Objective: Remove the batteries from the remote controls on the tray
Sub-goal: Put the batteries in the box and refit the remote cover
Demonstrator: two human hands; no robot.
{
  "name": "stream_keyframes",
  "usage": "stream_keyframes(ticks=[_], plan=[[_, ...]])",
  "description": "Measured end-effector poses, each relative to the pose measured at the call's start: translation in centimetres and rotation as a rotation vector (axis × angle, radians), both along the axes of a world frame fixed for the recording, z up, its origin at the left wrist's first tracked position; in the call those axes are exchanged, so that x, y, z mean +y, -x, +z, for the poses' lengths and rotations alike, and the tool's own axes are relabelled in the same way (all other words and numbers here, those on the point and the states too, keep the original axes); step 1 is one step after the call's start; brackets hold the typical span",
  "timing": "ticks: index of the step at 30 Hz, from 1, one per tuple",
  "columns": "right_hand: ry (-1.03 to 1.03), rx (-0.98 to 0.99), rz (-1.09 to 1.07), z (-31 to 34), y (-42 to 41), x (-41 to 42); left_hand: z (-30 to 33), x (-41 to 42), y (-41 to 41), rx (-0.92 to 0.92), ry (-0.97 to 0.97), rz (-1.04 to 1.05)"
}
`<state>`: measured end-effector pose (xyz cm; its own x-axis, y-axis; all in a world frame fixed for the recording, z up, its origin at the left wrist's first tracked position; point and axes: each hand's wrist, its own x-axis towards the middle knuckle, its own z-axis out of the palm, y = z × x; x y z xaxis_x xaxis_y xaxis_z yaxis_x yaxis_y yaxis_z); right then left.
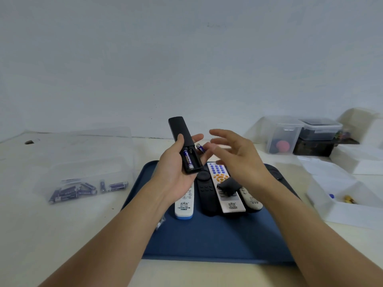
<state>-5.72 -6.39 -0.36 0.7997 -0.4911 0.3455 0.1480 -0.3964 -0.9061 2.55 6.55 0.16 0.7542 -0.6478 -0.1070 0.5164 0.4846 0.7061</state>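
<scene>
Head view: left hand [176,162] clamps black remote [184,145] above tray [207,241], compartment up, 1 battery [189,159] lengthwise inside. Right hand [238,156], fingers spread and empty, just right, nearer.

remotes [226,189] crowd tray [217,241], near half bare

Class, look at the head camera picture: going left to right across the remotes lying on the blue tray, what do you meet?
White remote with a blue end → black remote → white remote with blue and orange buttons → grey-white remote, all on the blue tray.
</scene>
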Motion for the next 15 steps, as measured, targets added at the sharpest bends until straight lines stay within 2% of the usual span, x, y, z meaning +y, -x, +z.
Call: stream_keyframes(ticks=[2,3,6,11,13,15], plan=[[-0.266,0.076,0.137,0.0,0.0,-0.3,0.1,0.0,0.0,0.022,0.037,0.011],[-0.333,0.098,0.194,-0.1,0.0,-0.4,0.1,-0.1,0.0,0.028,0.049,0.014],[-0.365,0.079,0.272,-0.5,0.1,-0.5,0.0,-0.1,-0.2,0.034,0.058,0.015],[-0.447,0.033,0.196,-0.5,0.1,-0.7,-0.1,-0.1,-0.4,-0.005,0.051,0.016],[-0.399,-0.016,0.081,0.0,0.2,-0.6,-0.4,-0.3,-0.4,-0.072,0.019,-0.002],[-0.149,-0.024,-0.005,0.5,0.4,-0.4,-0.6,-0.3,-0.2,-0.145,-0.029,-0.019]])
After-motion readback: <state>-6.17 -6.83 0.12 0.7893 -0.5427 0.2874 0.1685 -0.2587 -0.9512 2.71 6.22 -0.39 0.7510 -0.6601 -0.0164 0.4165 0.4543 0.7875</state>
